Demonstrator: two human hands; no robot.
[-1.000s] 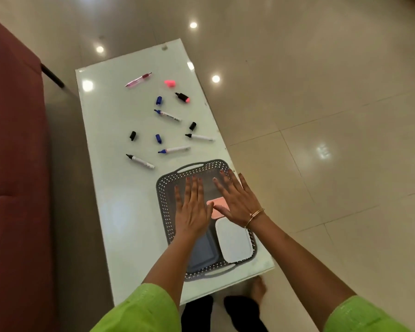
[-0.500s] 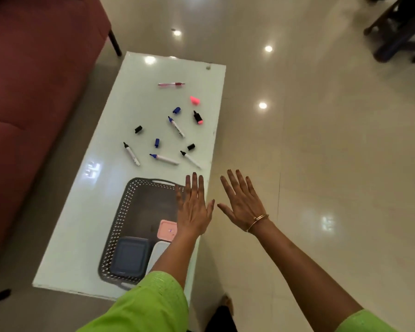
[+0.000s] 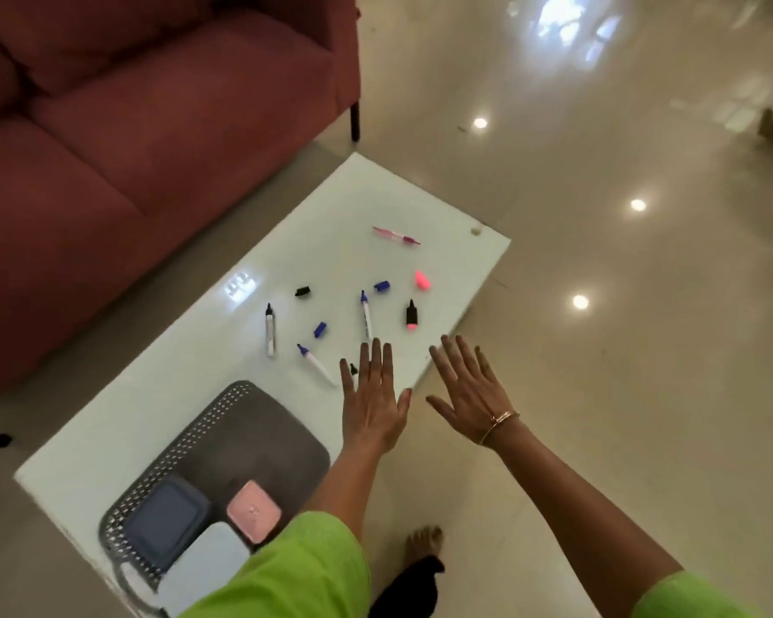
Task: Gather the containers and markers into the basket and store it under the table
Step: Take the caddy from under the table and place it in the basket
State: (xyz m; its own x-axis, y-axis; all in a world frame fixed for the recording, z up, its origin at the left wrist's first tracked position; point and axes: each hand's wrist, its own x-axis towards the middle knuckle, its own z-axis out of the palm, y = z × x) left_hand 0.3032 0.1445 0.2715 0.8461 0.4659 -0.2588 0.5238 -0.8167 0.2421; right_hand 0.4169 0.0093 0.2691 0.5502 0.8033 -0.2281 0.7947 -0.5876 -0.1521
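Basket (image 3: 188, 443) first: a dark grey perforated plastic basket with a handle at its near end sits on the near part of the long white glossy table (image 3: 161, 394). Inside it, at the near end, lie three lidded containers close together: a dark blue square container (image 3: 164, 519), a pale grey-white container (image 3: 206, 559) partly hidden by a bright green sleeve (image 3: 286, 568), and a smaller pink square container (image 3: 254, 510). A dark red upholstered sofa (image 3: 130, 140) stands beyond the table's far long side, on a shiny beige tiled floor (image 3: 621, 350).

Both hands are empty, fingers spread flat, palms down. The left hand (image 3: 372, 401) is over the table's edge just past the basket; the right hand (image 3: 469, 390), with a thin gold bracelet (image 3: 500, 419) at the wrist, is over the floor just beside the table.

Loose on the table's middle lie uncapped white markers: one black-tipped (image 3: 269, 328), two blue-tipped (image 3: 315, 364) (image 3: 366, 314), and another largely hidden under the left fingers. Farther off are a black and pink highlighter (image 3: 412, 315), a pink pen (image 3: 396, 235), a pink cap (image 3: 422, 280), two blue caps (image 3: 320, 329) (image 3: 382, 285) and a black cap (image 3: 302, 291).
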